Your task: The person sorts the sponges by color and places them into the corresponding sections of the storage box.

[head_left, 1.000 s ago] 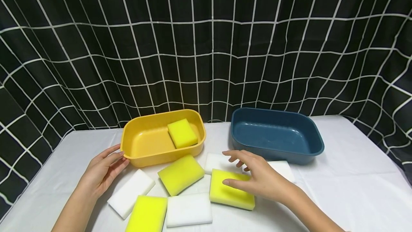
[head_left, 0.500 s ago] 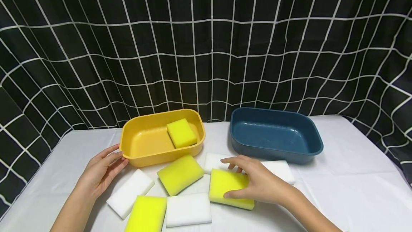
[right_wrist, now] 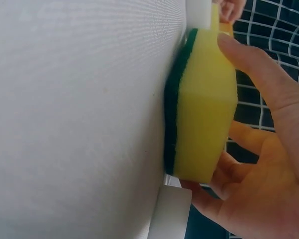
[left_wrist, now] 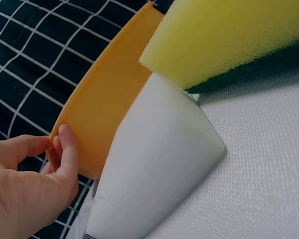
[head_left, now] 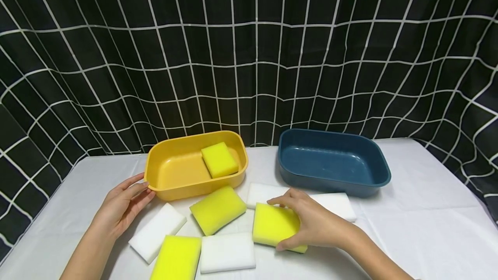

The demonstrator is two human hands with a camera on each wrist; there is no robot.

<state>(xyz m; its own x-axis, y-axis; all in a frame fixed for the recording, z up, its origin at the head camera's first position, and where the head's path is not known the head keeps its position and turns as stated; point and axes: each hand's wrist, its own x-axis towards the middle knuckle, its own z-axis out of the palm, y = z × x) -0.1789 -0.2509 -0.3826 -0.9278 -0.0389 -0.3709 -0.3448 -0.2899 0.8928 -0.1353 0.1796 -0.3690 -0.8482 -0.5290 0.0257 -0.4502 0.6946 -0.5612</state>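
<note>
My left hand (head_left: 125,205) holds the left corner of a yellow plastic bin (head_left: 194,190), thumb and fingers at its rim. Inside that bin lies a yellow sponge (head_left: 219,160). On the right, my right hand (head_left: 313,223) spans another yellow sponge (head_left: 272,224), thumb at its near edge and fingers over its far side. A dark green scouring layer (right_wrist: 173,109) shows on its underside in the right wrist view, against the white cloth. The right hand hides this sponge's right part.
White sponge blocks (head_left: 227,252) and further yellow sponges (head_left: 218,210) lie scattered between the hands. A white block (head_left: 157,232) is beside the left hand. At the back right stands a dark blue bin (head_left: 330,180). A black grid curtain (head_left: 241,55) hangs behind the table.
My right hand has come down onto the yellow sponge, its thumb and fingers closing in around the sponge's edges. The left hand has stayed at the yellow bin.
</note>
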